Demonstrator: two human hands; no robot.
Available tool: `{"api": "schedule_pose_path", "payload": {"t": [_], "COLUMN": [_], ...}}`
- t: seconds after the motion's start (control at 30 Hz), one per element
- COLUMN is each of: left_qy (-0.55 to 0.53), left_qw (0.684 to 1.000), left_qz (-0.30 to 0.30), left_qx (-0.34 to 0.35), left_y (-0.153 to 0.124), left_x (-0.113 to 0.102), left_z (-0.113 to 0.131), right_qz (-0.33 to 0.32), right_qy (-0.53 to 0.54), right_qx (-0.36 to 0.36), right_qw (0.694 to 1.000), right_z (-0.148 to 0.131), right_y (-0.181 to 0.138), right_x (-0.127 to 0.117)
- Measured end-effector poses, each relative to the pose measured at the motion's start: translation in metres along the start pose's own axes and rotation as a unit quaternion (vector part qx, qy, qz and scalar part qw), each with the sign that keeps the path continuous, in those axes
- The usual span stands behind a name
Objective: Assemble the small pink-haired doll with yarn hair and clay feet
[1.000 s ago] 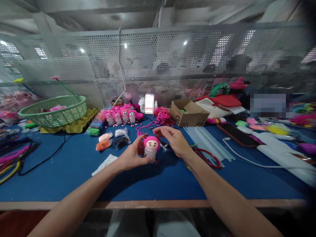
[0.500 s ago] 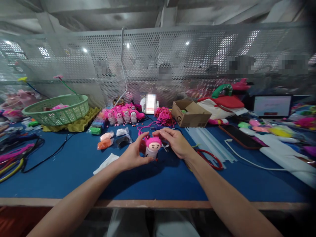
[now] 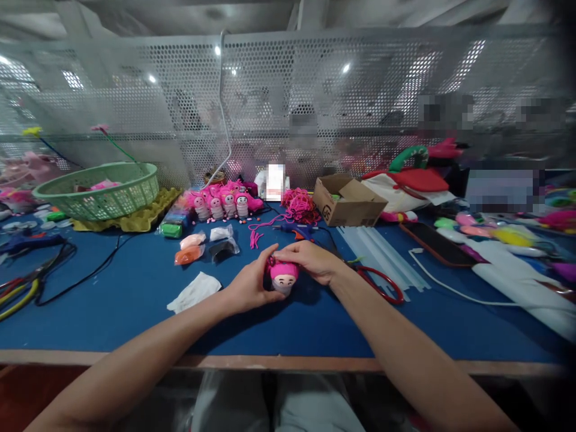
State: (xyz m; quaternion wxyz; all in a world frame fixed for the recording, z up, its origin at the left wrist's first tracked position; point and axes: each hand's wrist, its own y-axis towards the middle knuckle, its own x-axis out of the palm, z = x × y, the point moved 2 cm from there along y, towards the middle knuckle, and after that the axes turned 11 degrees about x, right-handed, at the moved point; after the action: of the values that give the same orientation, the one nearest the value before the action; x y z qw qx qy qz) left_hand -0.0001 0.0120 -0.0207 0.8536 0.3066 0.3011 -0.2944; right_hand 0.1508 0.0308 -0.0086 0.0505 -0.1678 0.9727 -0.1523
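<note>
Pink-haired doll point(image 3: 283, 277) sits clasped between left hand point(image 3: 249, 287) and right hand point(image 3: 310, 261), well back from the table edge point(image 3: 270, 362).

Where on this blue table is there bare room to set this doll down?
Front left, bare table between the black cable and the white cloth; front right, between the red scissors and the white cable. Crowded behind the held doll: finished dolls, cardboard box.

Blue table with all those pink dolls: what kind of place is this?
It looks like a handcraft workshop, probably making small dolls. A row of pink dolls stands on the blue table, pink yarn lies beside them, and the left hand and right hand hold one more doll.
</note>
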Motion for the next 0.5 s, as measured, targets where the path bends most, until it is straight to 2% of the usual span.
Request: {"api": "schedule_pose_path", "payload": {"t": [0.17, 0.3, 0.43, 0.5], "left_qy": [-0.005, 0.000, 0.010, 0.010], "left_qw": [1.000, 1.000, 0.997, 0.992], "left_qz": [-0.008, 0.010, 0.074, 0.118], "left_qx": [0.000, -0.004, -0.024, -0.034], "left_y": [0.001, -0.001, -0.002, -0.002], "left_x": [0.001, -0.010, -0.032, -0.042], "left_z": [0.000, 0.000, -0.008, -0.013], "right_qz": [0.015, 0.028, 0.085, 0.095], "right_qy": [-0.059, -0.053, 0.003, -0.017], "right_qx": [-0.004, -0.007, -0.006, -0.007], "right_qw": [0.998, 0.998, 0.996, 0.995], "right_z": [-0.003, -0.006, -0.004, -0.002], "right_y": [-0.001, -0.003, -0.001, 0.000], "right_x": [0.001, 0.000, -0.007, -0.009]}}
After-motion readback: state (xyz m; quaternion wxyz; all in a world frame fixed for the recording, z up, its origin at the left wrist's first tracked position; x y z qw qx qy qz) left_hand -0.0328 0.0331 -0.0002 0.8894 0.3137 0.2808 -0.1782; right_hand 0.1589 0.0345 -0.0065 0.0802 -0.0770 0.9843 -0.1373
